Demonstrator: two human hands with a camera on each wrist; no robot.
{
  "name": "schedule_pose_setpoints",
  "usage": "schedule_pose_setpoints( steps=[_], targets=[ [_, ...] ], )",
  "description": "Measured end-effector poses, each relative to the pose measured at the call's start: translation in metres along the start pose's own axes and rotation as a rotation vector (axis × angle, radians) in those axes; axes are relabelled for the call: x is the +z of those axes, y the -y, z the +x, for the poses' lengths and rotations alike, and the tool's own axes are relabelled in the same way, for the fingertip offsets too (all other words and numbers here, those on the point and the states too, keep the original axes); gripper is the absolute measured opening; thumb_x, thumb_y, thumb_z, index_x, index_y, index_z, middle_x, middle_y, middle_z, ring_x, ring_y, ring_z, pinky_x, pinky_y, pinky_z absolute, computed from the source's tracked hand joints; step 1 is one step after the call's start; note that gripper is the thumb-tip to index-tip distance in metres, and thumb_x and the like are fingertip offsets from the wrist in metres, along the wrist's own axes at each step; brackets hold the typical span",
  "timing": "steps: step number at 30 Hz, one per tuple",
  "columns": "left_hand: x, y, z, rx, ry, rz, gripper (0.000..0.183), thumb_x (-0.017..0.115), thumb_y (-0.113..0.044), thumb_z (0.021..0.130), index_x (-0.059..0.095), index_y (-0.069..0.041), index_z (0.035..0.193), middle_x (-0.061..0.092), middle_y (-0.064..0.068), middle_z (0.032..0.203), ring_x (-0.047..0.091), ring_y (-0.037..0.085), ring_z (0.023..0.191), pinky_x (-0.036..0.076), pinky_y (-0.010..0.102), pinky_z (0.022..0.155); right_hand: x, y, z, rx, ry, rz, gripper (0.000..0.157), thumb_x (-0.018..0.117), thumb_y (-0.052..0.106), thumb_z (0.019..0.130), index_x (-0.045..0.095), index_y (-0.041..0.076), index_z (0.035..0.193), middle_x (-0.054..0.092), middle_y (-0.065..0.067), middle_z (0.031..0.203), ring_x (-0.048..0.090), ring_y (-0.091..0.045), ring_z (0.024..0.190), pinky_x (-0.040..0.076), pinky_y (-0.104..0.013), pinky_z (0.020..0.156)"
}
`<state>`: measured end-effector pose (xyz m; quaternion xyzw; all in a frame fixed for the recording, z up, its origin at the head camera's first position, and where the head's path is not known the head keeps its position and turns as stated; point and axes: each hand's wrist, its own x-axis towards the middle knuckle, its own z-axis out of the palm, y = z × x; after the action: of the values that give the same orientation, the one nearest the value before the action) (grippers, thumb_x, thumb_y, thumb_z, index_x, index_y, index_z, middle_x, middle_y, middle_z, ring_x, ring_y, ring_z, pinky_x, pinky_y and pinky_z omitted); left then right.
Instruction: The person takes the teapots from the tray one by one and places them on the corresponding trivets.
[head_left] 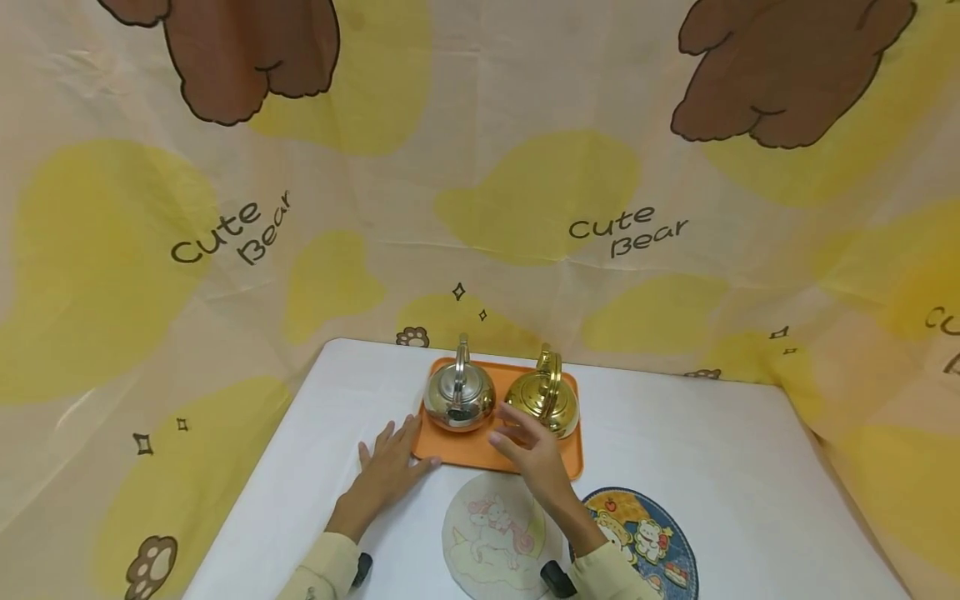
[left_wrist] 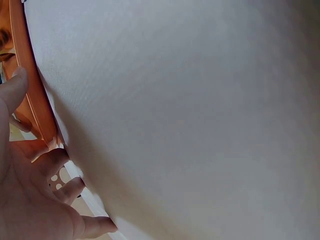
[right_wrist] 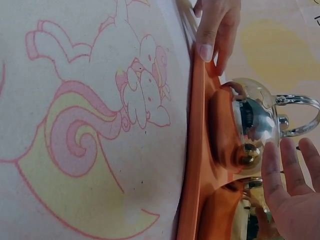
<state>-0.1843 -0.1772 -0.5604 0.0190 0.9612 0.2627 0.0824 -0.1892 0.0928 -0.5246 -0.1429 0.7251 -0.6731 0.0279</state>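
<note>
A silver kettle (head_left: 450,410) and a gold kettle (head_left: 531,397) stand side by side on an orange tray (head_left: 468,452), their handles upright. My left hand (head_left: 386,477) lies at the tray's near left corner, fingers spread. In the right wrist view its thumb (right_wrist: 205,49) touches the tray rim. Over the tray, in front of the gold kettle, my right hand (head_left: 536,458) hovers with loosely bent fingers and holds nothing. It hides part of the gold kettle in the head view. The right wrist view shows its fingers (right_wrist: 274,175) close by both kettles.
A round mat with a pale unicorn drawing (head_left: 491,537) lies in front of the tray. To its right is a round blue mat with cartoon animals (head_left: 652,533), partly under the right forearm. Behind the white table (head_left: 712,467) hangs a bear-print cloth (head_left: 517,200).
</note>
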Motion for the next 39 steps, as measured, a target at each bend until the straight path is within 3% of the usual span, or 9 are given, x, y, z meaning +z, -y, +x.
schedule_pose_setpoints(
  steps=[12,20,39],
  targets=[
    [-0.002,0.002,-0.003,0.002,-0.021,0.003,0.089,0.065,-0.057,0.101,0.031,-0.009,0.168,0.031,0.018,0.172,0.019,0.051,0.159,0.001,0.086,0.116,0.01,-0.003,0.01,0.03,0.011,-0.001,0.057,0.074,0.018,0.101,0.055,0.01,0.154,0.064,-0.009,0.148,0.062,-0.037,0.132,0.054,-0.027,0.103],
    [-0.001,0.001,-0.002,0.009,-0.024,0.001,0.089,0.065,-0.057,0.101,0.031,-0.009,0.167,0.031,0.018,0.172,0.019,0.051,0.159,0.002,0.086,0.116,0.013,-0.004,0.015,0.021,0.028,0.021,0.058,0.073,0.017,0.102,0.054,0.009,0.155,0.061,-0.018,0.149,0.061,-0.039,0.132,0.056,-0.025,0.1],
    [0.004,0.003,0.003,0.014,-0.012,0.0,0.09,0.065,-0.058,0.1,0.03,-0.011,0.168,0.03,0.016,0.173,0.017,0.051,0.16,0.0,0.086,0.116,0.023,-0.009,0.025,0.037,0.008,0.042,0.053,0.074,0.017,0.101,0.059,0.011,0.152,0.064,-0.013,0.147,0.064,-0.031,0.126,0.061,-0.028,0.091]
  ],
)
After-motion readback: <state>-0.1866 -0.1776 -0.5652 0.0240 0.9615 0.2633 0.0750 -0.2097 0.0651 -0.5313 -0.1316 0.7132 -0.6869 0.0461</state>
